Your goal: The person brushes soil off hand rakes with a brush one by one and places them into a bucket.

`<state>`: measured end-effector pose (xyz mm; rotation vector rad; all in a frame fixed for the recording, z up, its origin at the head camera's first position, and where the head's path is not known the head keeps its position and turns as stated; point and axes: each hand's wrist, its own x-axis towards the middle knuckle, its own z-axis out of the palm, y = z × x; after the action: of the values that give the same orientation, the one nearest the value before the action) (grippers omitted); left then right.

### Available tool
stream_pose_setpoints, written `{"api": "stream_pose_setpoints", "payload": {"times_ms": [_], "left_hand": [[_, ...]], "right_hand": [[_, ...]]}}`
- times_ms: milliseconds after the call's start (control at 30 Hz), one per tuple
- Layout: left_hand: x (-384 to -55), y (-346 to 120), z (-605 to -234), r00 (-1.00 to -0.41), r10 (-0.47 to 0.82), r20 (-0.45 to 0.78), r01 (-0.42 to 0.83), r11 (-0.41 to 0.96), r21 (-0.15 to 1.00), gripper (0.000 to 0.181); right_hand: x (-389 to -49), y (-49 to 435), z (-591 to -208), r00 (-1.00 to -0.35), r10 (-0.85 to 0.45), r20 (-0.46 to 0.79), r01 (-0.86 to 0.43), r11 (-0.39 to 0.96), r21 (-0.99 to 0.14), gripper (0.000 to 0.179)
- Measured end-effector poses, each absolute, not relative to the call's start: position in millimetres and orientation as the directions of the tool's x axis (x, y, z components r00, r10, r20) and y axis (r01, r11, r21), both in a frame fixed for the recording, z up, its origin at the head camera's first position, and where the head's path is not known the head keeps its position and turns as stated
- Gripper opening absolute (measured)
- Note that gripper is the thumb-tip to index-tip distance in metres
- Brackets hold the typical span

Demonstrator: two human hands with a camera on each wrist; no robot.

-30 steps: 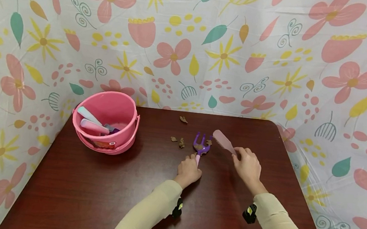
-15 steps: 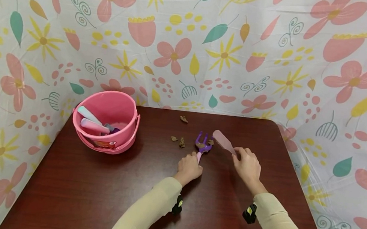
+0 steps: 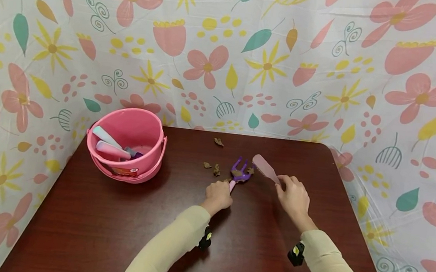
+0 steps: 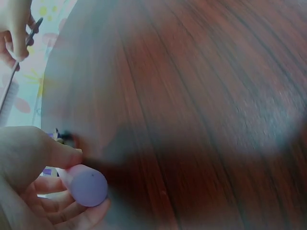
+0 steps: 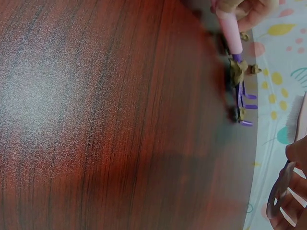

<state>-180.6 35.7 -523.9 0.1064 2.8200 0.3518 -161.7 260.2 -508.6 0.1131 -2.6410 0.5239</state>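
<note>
My left hand grips the pink handle of a small purple garden fork, whose tines point away from me. The handle's round end shows in the left wrist view. Brown dried leaves lie on the fork's head. To its right, my right hand holds a flat pink brush by its narrow handle, bristles facing the fork side. Just left of the fork, dried leaves rest on the table, and another dried leaf lies near the back edge.
A pink bucket stands at the table's back left, with a pale blue handle and a pink handle leaning inside. The dark wooden table meets a flowered curtain behind and at both sides.
My left hand first shifts the fork slightly right, then moves left, so the handle slants more toward the left. My right hand and the brush stay almost still.
</note>
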Motion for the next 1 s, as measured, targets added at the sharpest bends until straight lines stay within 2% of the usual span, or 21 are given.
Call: {"api": "stream_pose_setpoints", "payload": {"times_ms": [267,733,1000], "left_hand": [[-183.6,20.1,-519.0,-0.966,0.122,-0.228,0.061,0.964,0.26,0.04],[-174.2,-13.6,-508.8,-0.97,0.207,-0.128,0.174,0.958,0.227,0.044],[-168.4,-35.9,-507.1,-0.968,0.246,-0.041,0.234,0.954,0.188,0.03]], "right_hand": [[-161.5,259.1,-507.0,-0.894,0.006,0.448,-0.167,0.923,-0.346,0.024],[-162.8,255.2,-503.7,-0.879,-0.001,0.476,-0.189,0.918,-0.349,0.025],[-164.6,249.8,-499.3,-0.878,-0.009,0.478,-0.204,0.912,-0.356,0.025]]}}
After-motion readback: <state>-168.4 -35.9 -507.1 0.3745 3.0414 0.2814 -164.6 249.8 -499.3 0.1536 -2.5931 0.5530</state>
